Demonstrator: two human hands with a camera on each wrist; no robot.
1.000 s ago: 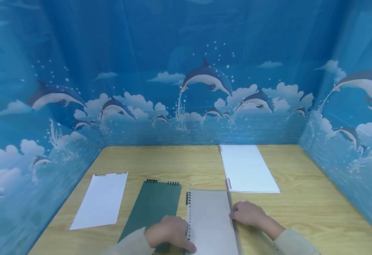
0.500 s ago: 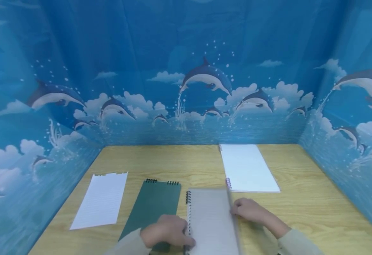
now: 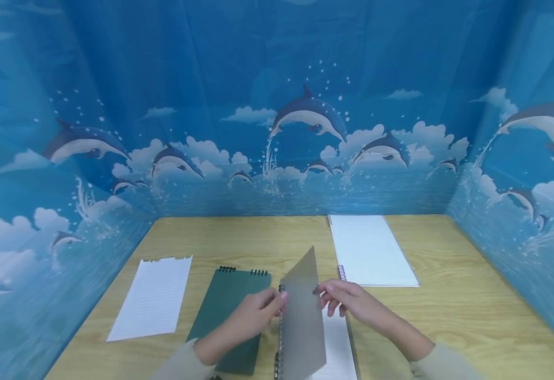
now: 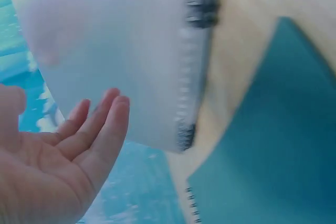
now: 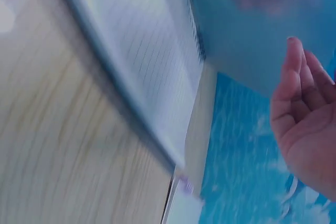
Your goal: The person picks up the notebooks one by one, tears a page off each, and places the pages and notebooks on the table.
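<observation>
The ring-bound notebook lies in the middle, its lined page partly exposed. Its frosted, see-through cover stands raised along the ring binding. On the right of the cover is my right hand; its fingertips are at the cover's free edge, fingers extended in the right wrist view. My left hand is over the binding side, left of the cover. In the left wrist view its fingers are spread from the thumb, with the cover behind them; contact cannot be told. A blurred hand shape shows through the cover.
A dark green top-ringed notepad lies to the left, partly beneath my left forearm. A torn lined sheet is farther left. An uncovered white notebook lies at the back right. Dolphin-print curtains surround the wooden table.
The notebook's cover has gone from lying flat to standing up. My right hand has moved left and up with its edge; my left hand has left the lower binding and moved farther up.
</observation>
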